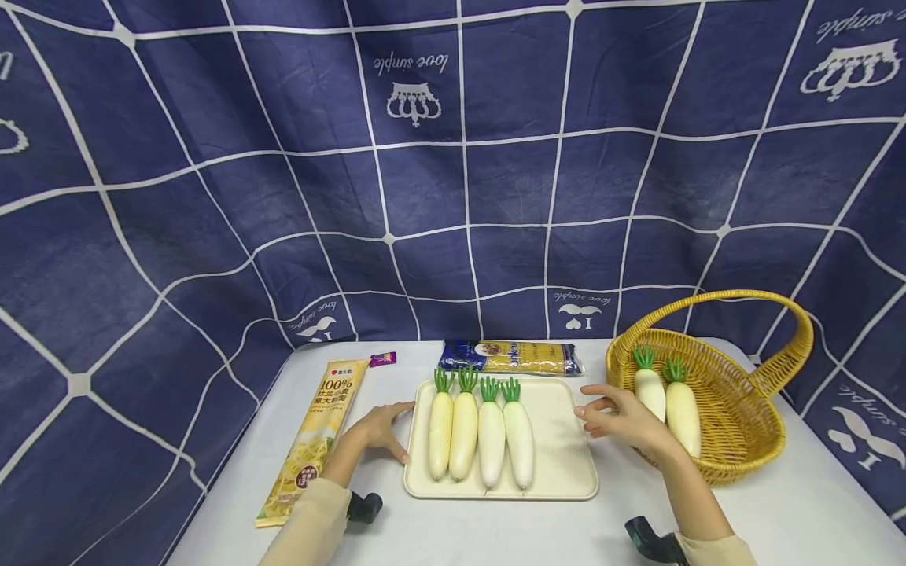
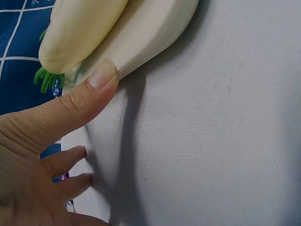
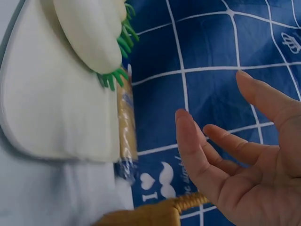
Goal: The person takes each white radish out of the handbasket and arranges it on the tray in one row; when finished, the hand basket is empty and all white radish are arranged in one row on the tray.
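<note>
Several white radishes (image 1: pixel 463 440) with green tops lie side by side on a cream tray (image 1: pixel 562 432), toward its left half. My left hand (image 1: pixel 377 431) is at the tray's left side, its fingers spread; in the left wrist view the thumb tip (image 2: pixel 102 74) is right at the tray's edge. Near the tray's right edge, my right hand (image 1: pixel 623 418) hovers with loosely bent fingers and nothing between them. Close behind that hand stands a yellow wicker basket (image 1: pixel 739 432), holding two more radishes (image 1: pixel 683 424).
A long yellow pasta packet (image 1: pixel 311 444) lies left of my left forearm. Behind the tray is a blue-and-yellow pasta bag (image 1: pixel 524 358), with a small purple packet (image 1: pixel 383 359) farther left. A blue checked cloth (image 1: pixel 510 189) hangs behind the white table. The basket's handle (image 1: pixel 715 296) arches high.
</note>
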`<state>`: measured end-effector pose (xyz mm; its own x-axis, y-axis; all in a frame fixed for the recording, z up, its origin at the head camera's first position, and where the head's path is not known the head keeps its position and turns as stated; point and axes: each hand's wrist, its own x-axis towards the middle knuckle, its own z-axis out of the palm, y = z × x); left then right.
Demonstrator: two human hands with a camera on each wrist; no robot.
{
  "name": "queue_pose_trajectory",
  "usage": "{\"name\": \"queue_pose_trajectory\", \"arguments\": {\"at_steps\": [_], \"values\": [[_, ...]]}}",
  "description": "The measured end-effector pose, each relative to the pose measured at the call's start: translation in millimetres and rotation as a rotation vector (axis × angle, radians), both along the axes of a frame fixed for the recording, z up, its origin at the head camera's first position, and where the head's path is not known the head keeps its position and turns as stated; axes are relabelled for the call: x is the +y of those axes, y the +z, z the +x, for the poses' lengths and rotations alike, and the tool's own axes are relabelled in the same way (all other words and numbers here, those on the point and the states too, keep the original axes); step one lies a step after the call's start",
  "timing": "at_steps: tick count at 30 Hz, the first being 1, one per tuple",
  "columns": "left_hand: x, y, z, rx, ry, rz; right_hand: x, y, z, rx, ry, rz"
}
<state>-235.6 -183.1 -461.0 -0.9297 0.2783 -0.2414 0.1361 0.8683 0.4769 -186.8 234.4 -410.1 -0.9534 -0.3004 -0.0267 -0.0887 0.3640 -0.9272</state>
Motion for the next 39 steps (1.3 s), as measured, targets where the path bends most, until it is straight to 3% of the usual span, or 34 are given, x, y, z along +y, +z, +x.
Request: {"name": "queue_pose_trajectory", "arguments": {"at_steps": [11, 21, 34, 39], "values": [[0.0, 1.0, 1.5, 0.005, 0.002, 0.011, 46.9, 20.4, 14.2, 0.056, -0.047, 0.073], [-0.9, 0.9, 1.8, 0.005, 0.000, 0.016, 85.5, 36.7, 15.3, 0.072, -0.092, 0.198], [-0.7, -2.5, -1.9, -0.011, 0.013, 0.020, 121.2, 41.9, -11.8, -0.036, -0.070, 0.205], [-1.2, -3.3, -2.7, -0.004, 0.002, 0.016, 131.2, 39.9, -21.3, -0.083, -0.065, 0.265]]}}
